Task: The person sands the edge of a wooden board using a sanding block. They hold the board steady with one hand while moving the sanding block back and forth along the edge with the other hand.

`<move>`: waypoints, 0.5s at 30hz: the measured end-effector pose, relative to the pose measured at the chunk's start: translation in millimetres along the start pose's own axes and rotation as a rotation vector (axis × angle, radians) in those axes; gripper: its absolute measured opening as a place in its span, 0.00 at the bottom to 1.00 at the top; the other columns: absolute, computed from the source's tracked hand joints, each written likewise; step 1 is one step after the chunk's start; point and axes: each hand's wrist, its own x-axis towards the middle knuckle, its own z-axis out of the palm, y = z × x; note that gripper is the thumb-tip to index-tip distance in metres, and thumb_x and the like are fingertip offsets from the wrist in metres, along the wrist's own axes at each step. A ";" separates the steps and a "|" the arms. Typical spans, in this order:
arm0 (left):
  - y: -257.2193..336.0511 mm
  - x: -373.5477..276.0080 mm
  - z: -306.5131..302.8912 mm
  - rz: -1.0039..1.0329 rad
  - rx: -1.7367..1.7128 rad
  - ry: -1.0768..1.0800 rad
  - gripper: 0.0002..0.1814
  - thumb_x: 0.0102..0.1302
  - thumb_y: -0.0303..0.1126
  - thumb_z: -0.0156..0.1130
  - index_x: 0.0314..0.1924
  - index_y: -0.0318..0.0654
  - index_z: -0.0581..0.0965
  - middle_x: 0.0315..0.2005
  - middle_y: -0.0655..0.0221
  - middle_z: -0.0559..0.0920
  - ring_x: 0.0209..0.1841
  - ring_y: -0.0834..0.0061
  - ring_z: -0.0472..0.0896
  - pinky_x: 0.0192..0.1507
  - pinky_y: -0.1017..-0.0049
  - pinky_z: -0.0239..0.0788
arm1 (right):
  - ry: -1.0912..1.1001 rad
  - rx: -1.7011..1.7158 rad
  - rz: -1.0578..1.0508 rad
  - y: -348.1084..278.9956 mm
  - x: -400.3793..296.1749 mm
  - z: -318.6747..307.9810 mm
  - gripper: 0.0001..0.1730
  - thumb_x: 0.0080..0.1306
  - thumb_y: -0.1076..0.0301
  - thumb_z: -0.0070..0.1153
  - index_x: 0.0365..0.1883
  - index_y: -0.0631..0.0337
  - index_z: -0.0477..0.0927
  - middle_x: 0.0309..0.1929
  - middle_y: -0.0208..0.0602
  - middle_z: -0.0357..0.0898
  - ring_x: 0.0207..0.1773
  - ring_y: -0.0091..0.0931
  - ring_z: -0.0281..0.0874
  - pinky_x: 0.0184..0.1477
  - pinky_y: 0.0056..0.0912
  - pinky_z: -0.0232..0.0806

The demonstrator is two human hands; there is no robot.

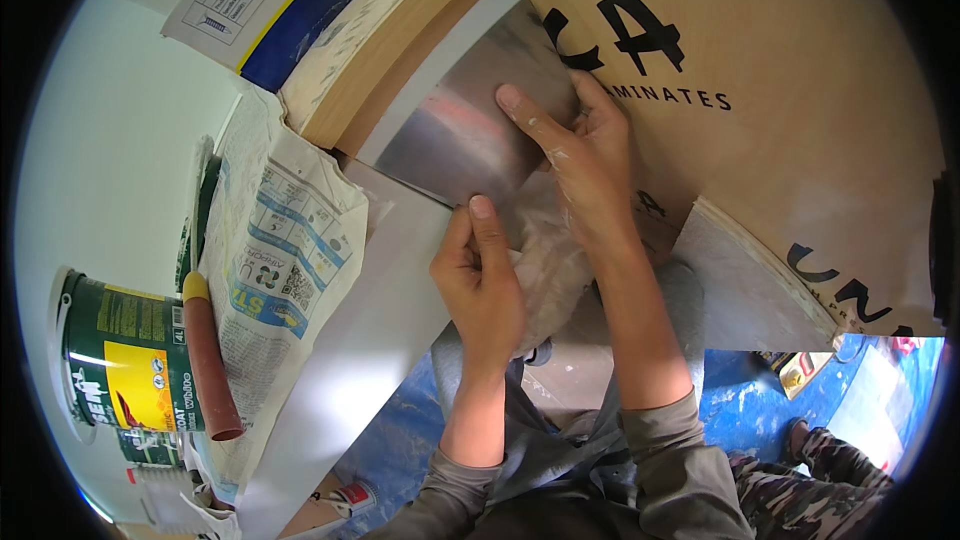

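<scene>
A thin, shiny metal-looking sheet (480, 105) lies tilted before me, its upper left side near a wooden edge strip (405, 45). My right hand (581, 142) grips the sheet's right side, thumb on top and fingers behind; white smears mark the thumb and wrist. At the sheet's lower corner, my left hand (484, 277) pinches the edge between thumb and curled fingers. A pale crumpled cloth or plastic (551, 270) hangs between my forearms, partly hidden. Behind my right hand stands a large tan board (750, 30) with black lettering.
Newspaper (300, 240) covers part of the white surface at left. On it lies a tool with a reddish-brown handle (210, 360), beside a green paint bucket (127, 352). A drywall screw box (262, 15) is at upper left. Another person's camouflage-clad leg (810, 487) shows at lower right, over blue floor sheeting (735, 390).
</scene>
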 end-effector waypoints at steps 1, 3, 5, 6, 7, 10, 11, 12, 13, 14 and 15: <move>-0.2 0.6 0.2 0.001 0.002 0.003 0.25 0.78 0.45 0.49 0.23 0.39 0.69 0.18 0.81 0.65 0.25 0.89 0.59 0.29 0.82 0.49 | 0.003 -0.032 0.006 0.1 1.2 1.4 0.17 0.58 0.70 0.72 0.40 0.68 0.79 0.35 0.37 0.83 0.34 0.20 0.80 0.35 0.21 0.73; 0.0 2.7 1.5 0.007 0.009 0.013 0.25 0.79 0.44 0.49 0.23 0.39 0.69 0.18 0.81 0.66 0.25 0.89 0.59 0.29 0.82 0.50 | 0.004 -0.090 0.017 -2.3 3.6 5.0 0.18 0.57 0.69 0.73 0.39 0.69 0.79 0.34 0.37 0.83 0.33 0.19 0.79 0.34 0.21 0.72; 0.6 3.2 6.2 0.009 -0.006 0.002 0.24 0.79 0.44 0.49 0.24 0.39 0.70 0.18 0.80 0.67 0.25 0.89 0.60 0.30 0.82 0.51 | 0.020 -0.130 -0.009 -8.7 5.7 5.4 0.19 0.57 0.68 0.74 0.39 0.69 0.78 0.33 0.36 0.83 0.32 0.18 0.78 0.33 0.20 0.71; 0.8 3.1 6.6 0.008 -0.009 0.000 0.24 0.79 0.44 0.49 0.24 0.38 0.70 0.18 0.80 0.67 0.26 0.89 0.60 0.30 0.82 0.51 | 0.026 -0.147 -0.017 -11.2 5.7 6.6 0.20 0.57 0.67 0.74 0.39 0.70 0.78 0.32 0.35 0.83 0.31 0.18 0.78 0.32 0.19 0.71; 1.1 3.3 5.6 0.004 -0.002 0.002 0.24 0.79 0.44 0.49 0.25 0.38 0.70 0.19 0.80 0.67 0.26 0.89 0.61 0.30 0.82 0.51 | 0.029 -0.148 -0.002 -14.2 4.4 8.8 0.20 0.57 0.67 0.74 0.39 0.70 0.78 0.32 0.35 0.83 0.30 0.17 0.78 0.32 0.19 0.70; 0.0 3.7 5.1 -0.003 -0.005 -0.003 0.23 0.79 0.43 0.49 0.26 0.38 0.70 0.19 0.80 0.68 0.26 0.89 0.61 0.31 0.82 0.52 | 0.041 -0.147 -0.009 -15.8 2.5 10.9 0.20 0.57 0.66 0.75 0.39 0.69 0.78 0.30 0.33 0.82 0.28 0.16 0.76 0.29 0.18 0.68; -0.8 4.5 5.5 0.003 -0.015 -0.005 0.23 0.79 0.43 0.49 0.26 0.38 0.70 0.19 0.79 0.68 0.26 0.88 0.61 0.31 0.82 0.52 | 0.041 -0.135 -0.043 -11.5 4.4 10.7 0.20 0.57 0.66 0.75 0.38 0.68 0.78 0.30 0.33 0.82 0.27 0.16 0.75 0.28 0.18 0.67; -1.7 4.9 4.5 0.009 -0.018 -0.005 0.23 0.79 0.43 0.48 0.26 0.37 0.70 0.19 0.79 0.68 0.26 0.88 0.61 0.31 0.82 0.52 | 0.041 -0.117 -0.073 -8.1 4.7 11.7 0.19 0.57 0.66 0.74 0.38 0.68 0.78 0.29 0.32 0.82 0.26 0.15 0.74 0.27 0.18 0.66; -2.0 5.2 3.9 0.011 -0.019 -0.001 0.23 0.79 0.43 0.48 0.26 0.37 0.70 0.19 0.79 0.67 0.26 0.88 0.61 0.31 0.82 0.52 | 0.051 -0.145 -0.041 -7.6 4.0 12.1 0.19 0.57 0.66 0.74 0.37 0.67 0.78 0.29 0.32 0.81 0.26 0.15 0.73 0.27 0.18 0.65; -1.8 5.5 3.4 0.012 -0.019 0.003 0.22 0.79 0.43 0.48 0.26 0.37 0.70 0.19 0.79 0.67 0.26 0.88 0.61 0.30 0.81 0.52 | 0.060 -0.173 -0.008 -9.2 3.2 12.9 0.19 0.57 0.66 0.74 0.36 0.67 0.77 0.29 0.32 0.81 0.26 0.15 0.73 0.26 0.18 0.64; -1.6 5.5 4.6 0.014 -0.022 0.004 0.22 0.79 0.43 0.48 0.27 0.37 0.71 0.19 0.80 0.67 0.26 0.88 0.61 0.30 0.81 0.52 | 0.072 -0.203 0.022 -10.2 2.8 12.3 0.18 0.57 0.66 0.74 0.36 0.66 0.77 0.28 0.31 0.81 0.26 0.15 0.73 0.26 0.18 0.64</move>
